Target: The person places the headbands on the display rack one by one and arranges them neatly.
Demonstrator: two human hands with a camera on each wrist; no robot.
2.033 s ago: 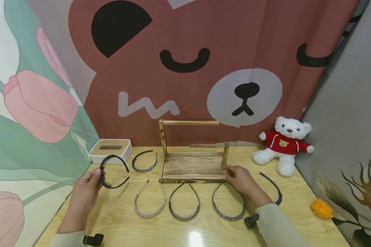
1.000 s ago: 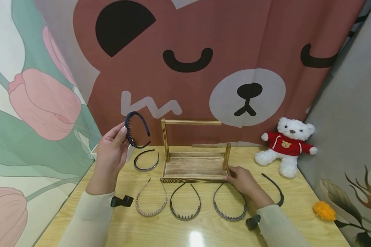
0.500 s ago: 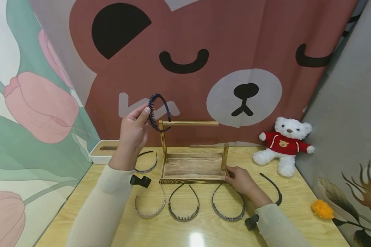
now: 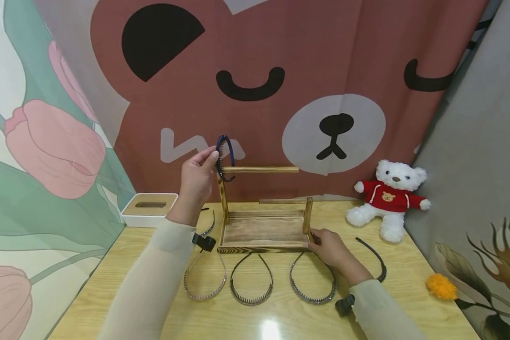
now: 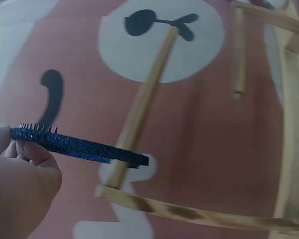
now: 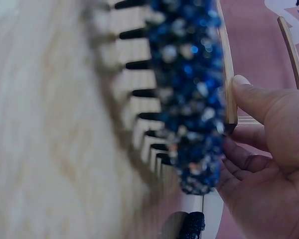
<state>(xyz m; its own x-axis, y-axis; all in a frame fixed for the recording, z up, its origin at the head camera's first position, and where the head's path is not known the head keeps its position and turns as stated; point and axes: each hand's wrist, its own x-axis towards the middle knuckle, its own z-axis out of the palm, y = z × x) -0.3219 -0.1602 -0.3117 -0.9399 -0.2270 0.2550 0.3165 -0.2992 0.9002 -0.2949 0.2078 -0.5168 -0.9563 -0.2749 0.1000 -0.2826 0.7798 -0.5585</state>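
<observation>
In the head view my left hand (image 4: 197, 177) pinches a dark blue toothed headband (image 4: 232, 152) by its curved side, upright at the left end of the top bar (image 4: 263, 169) of a wooden stand (image 4: 259, 249). The left wrist view shows the headband (image 5: 84, 148) crossing that bar (image 5: 144, 102) close to its post; whether they touch I cannot tell. My right hand (image 4: 331, 248) grips the stand's base at its front right corner, thumb on top and fingers beneath. A sparkling blue headband (image 6: 189, 89) lies large and near in the right wrist view.
On the table (image 4: 233, 326) lie a pink headband (image 4: 206, 297), a dark toothed one (image 4: 251, 302) and another dark one (image 4: 381, 267). One more headband (image 4: 210, 229) is partly behind my left arm. A tissue box (image 4: 146, 220), teddy bear (image 4: 393, 198) and orange pompom (image 4: 441, 286) stand around.
My left hand has carried the dark blue headband up and right from near the tissue box to the bar's left end, lowering it slightly at last. My right hand keeps its grip on the stand.
</observation>
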